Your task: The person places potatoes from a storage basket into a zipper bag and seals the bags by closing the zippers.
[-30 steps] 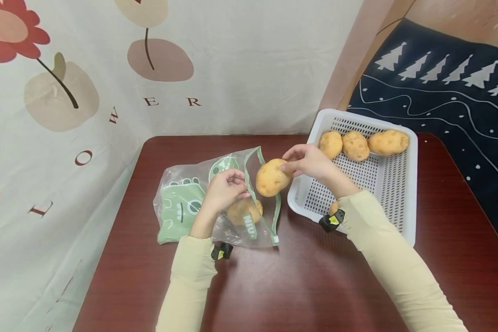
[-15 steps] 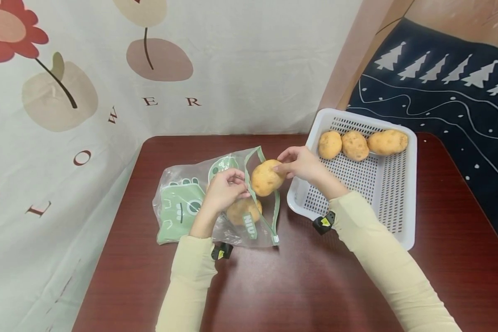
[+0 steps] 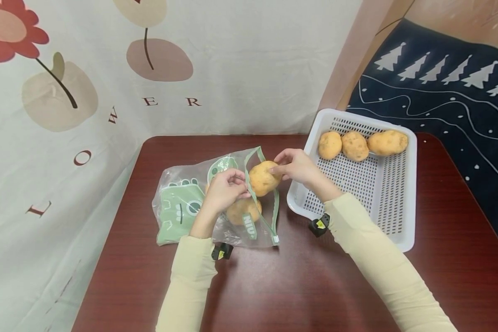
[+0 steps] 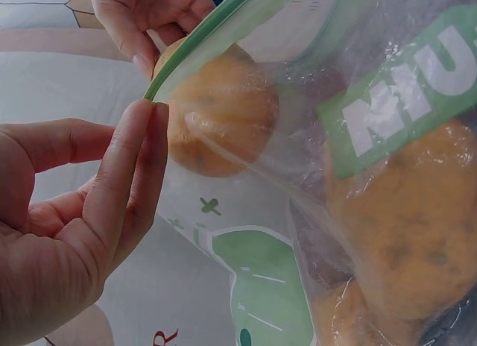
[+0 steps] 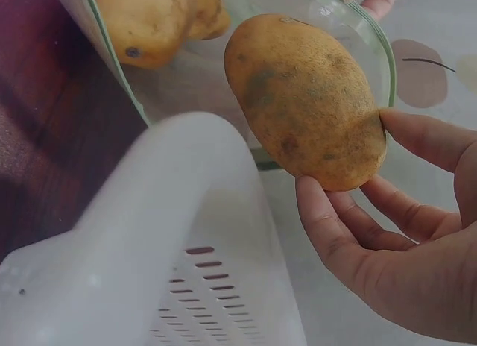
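Note:
A clear zip bag with green cartoon prints lies on the table, its green-edged mouth facing right. My left hand pinches the upper edge of that mouth between thumb and fingers, seen close in the left wrist view. My right hand grips a potato by its right end, and the potato's far end is at the bag's opening. In the right wrist view the held potato is in front of the mouth. Inside the bag rests another potato, with part of one more potato behind it.
A white perforated basket stands right of the bag, its rim close under my right forearm. Along its back wall sit three potatoes. The dark red table meets a printed cloth behind.
My right hand has moved left with the potato, bringing it from just right of the bag to its opening. My left hand keeps its pinch on the bag's edge.

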Available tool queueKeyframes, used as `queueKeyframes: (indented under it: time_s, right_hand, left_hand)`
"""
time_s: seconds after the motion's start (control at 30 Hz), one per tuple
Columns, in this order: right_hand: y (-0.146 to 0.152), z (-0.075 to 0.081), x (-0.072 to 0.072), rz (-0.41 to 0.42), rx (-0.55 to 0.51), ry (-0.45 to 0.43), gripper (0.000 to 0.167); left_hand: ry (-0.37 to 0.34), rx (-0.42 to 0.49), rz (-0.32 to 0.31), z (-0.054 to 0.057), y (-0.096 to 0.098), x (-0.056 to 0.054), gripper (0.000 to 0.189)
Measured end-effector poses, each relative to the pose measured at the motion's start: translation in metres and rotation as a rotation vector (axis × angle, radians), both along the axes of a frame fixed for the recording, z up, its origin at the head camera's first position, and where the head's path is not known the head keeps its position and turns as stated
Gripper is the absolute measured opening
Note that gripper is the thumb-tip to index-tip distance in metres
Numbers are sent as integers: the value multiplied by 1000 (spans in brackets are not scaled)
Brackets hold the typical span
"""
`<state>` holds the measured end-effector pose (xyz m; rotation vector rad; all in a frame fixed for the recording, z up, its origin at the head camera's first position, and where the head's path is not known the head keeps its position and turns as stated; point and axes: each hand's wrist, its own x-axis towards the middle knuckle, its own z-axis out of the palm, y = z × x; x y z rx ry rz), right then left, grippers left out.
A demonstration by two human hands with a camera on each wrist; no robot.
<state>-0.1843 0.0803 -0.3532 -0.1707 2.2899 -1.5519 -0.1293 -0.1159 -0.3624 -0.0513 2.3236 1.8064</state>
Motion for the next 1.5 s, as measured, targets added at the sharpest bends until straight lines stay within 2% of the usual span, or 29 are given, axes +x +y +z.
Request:
queueKeyframes:
  time_s: [0.47,0.83,1.17,1.4,1.5]
  right_hand:
    - [-15,-12,4,22,38,-16,28]
    - [-15,-19,5,30,-14,-13,24]
    - [-24,-21,7,41,-78,-60,23]
    - [-29,-24,8,65,1,9,24]
    - [-28,-25,9,72,3,32,22]
  left_hand:
    - [23,-16,-40,-2,-1,0,18]
    - [29,-27,-46,-2,-2,0,18]
    - [19,-19,-42,-4,-1,0,17]
    - [18,-7,-32,-6,1,0,17]
    - [14,10,-30,-7,1,0,17]
